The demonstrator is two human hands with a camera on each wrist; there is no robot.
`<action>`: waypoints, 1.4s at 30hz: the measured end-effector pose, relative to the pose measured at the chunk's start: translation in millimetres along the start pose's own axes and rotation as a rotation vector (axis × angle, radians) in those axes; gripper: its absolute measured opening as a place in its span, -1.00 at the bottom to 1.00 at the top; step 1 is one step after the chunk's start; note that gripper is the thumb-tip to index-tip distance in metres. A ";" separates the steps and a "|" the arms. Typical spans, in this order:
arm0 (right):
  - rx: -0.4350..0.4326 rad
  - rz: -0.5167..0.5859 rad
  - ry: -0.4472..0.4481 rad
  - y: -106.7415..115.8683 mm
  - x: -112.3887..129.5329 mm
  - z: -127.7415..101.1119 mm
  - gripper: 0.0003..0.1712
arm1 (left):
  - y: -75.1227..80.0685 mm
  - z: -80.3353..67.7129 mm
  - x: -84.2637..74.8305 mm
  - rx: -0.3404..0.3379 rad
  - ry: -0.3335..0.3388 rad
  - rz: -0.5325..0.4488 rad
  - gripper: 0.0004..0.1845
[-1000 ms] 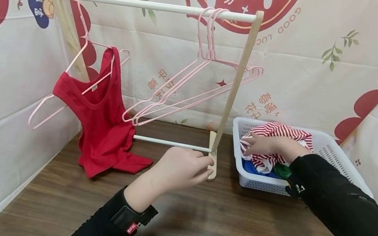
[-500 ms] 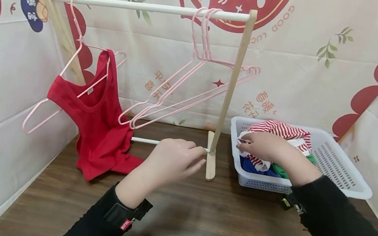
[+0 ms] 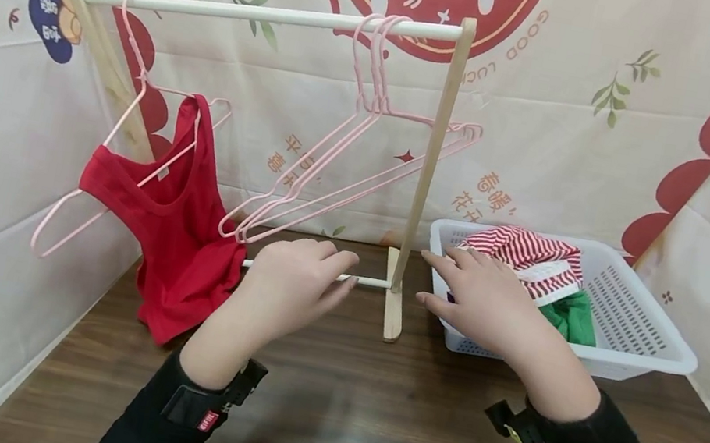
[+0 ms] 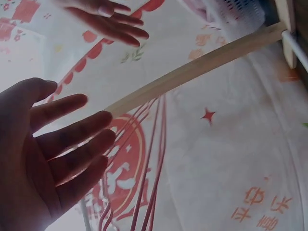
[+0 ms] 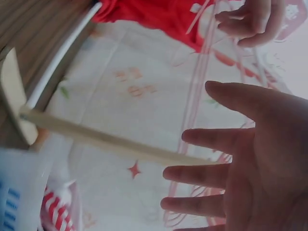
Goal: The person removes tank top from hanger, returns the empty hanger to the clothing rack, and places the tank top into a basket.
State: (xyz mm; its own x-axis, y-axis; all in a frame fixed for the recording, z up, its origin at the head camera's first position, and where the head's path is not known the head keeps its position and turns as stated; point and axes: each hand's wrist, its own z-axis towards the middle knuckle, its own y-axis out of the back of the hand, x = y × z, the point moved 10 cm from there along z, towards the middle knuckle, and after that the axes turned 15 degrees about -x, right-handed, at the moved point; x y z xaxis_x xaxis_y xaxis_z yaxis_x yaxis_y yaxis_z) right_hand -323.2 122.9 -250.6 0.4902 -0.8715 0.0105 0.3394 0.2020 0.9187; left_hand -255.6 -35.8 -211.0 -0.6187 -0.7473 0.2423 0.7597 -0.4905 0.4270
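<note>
Left grip (image 3: 288, 277): fingers apart, nothing in them that I can see, in front of the rack's lower bar (image 3: 375, 283). I've slid it leftward over the last second, off the rack's right foot (image 3: 391, 317). Right grip (image 3: 484, 296): fingers spread, nothing held. Main change: I had it over the clothes a moment ago, now it's pulled left to the near-left corner of the white basket (image 3: 632, 310). Touching the rim or not, can't tell. It came away bare, so I judge no garment picked yet. Behind it, the striped garment (image 3: 511, 245) sits rumpled in the basket; green cloth (image 3: 572, 317) just right. Left of and beyond the left grip, the red top (image 3: 181, 238) hangs askew on a pink hanger (image 3: 135, 44); looks done, roughly. Farther, above the left grip, spare hangers (image 3: 375, 108) bunch bare at the rail's (image 3: 242, 12) right end.
</note>
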 end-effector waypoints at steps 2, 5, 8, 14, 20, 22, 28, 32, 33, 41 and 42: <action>-0.016 -0.017 -0.012 2.5 3.9 -2.6 -0.25 | 4.0 -0.3 3.8 0.005 0.018 0.014 -0.81; -0.053 -0.028 -0.027 6.2 9.1 -5.5 -0.21 | 8.5 -1.6 8.6 0.004 0.038 0.041 -0.78; -0.105 -0.022 -0.035 8.2 13.8 -6.9 -0.20 | 11.2 -4.6 11.8 0.006 0.052 0.070 -0.74; -0.180 -0.010 -0.052 5.8 18.8 -8.5 -0.16 | 10.7 -11.7 18.6 0.056 0.114 0.104 -0.64; -0.215 0.017 -0.090 7.0 17.8 -10.7 -0.12 | 15.6 -15.5 26.5 0.102 0.179 0.106 -0.56; -0.214 0.020 -0.099 6.7 17.2 -12.4 -0.11 | 19.6 -16.5 28.2 0.104 0.193 0.112 -0.55; -0.213 0.035 -0.091 0.9 20.0 -15.8 -0.08 | 29.5 -20.5 32.7 0.102 0.232 0.125 -0.53; -0.210 0.052 -0.089 -2.6 23.7 -18.2 -0.08 | 34.2 -23.6 33.0 0.094 0.237 0.121 -0.53; -0.210 0.055 -0.087 -3.2 24.6 -18.5 -0.08 | 35.4 -23.8 32.6 0.090 0.235 0.119 -0.53; -0.198 0.057 -0.055 -7.3 28.3 -19.5 -0.05 | 52.0 -19.8 29.5 0.033 0.224 0.112 -0.54; -0.201 0.060 -0.051 -6.8 28.6 -20.0 -0.05 | 55.2 -19.1 30.1 0.021 0.227 0.115 -0.54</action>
State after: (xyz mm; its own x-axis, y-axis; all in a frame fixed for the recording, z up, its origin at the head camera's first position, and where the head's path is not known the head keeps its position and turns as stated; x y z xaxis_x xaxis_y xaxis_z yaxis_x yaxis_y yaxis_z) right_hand -295.5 105.6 -264.4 0.4749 -0.8756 0.0877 0.4666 0.3350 0.8185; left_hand -228.5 -94.0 -196.8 -0.4659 -0.8803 0.0894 0.8165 -0.3889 0.4267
